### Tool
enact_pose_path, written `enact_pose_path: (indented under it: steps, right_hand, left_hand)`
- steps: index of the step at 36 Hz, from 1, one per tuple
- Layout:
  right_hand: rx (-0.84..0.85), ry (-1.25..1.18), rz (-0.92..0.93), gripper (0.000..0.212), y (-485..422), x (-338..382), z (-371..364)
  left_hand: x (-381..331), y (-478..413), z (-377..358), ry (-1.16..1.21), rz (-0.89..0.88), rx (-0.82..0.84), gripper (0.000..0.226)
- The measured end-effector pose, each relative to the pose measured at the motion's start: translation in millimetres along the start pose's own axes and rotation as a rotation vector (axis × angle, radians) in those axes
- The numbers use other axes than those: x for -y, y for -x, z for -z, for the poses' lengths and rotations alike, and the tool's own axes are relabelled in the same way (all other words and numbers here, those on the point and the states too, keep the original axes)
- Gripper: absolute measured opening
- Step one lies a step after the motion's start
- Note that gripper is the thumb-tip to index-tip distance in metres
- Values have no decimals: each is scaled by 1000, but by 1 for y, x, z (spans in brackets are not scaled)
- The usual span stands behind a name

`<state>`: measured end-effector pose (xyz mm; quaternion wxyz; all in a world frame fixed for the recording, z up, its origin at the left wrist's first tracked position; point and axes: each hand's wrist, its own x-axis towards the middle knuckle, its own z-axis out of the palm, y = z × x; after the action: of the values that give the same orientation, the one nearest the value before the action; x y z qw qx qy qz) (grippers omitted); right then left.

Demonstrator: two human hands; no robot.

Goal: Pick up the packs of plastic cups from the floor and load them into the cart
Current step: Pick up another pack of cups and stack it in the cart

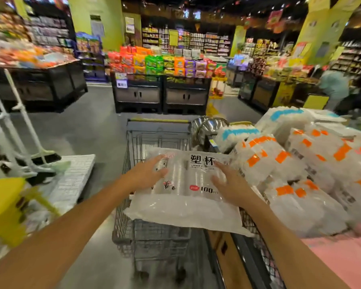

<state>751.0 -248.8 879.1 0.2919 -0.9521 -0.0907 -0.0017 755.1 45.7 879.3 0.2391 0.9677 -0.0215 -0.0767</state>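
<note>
Head: two hands (148,174) (232,185), one pack (183,207), one cart (157,136)

One head-worn wide-angle view from standing height, facing forward and tipped down. The cart (161,140) sits close, from centre toward 6 o'clock, just below the lens. The display shelves (161,65) are well off at 12 o'clock. The edges bow and blur, probably lens distortion.
</note>
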Motion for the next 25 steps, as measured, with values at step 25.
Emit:
enact_pose_path:
  steps: [25]
  right_hand:
    - [318,-241,-197,63,-197,-97,-371]
  left_hand:
    - [268,-187,-223,278,348,90,61]
